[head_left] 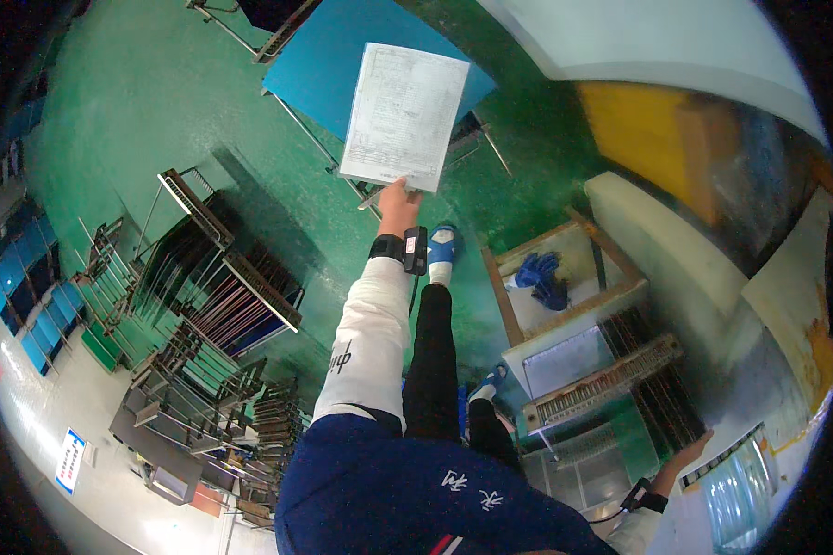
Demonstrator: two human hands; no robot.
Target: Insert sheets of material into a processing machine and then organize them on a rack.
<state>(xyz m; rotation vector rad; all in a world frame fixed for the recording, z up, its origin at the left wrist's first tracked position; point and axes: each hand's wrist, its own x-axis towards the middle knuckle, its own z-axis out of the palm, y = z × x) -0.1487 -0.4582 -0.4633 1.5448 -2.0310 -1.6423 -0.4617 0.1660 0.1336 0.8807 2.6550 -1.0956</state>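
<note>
Hold the paper [405, 116] flat by pinching its near edge firmly with the left hand [401, 205]; cannot tell finger state for the right hand [685, 454], at near right.

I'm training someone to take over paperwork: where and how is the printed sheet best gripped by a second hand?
I'd pinch the printed sheet by its right long edge, thumb on the printed face and fingers beneath, coming from the person's right. It is thin and flat, that edge is uncovered, and the left hand holds the bottom edge.
</note>
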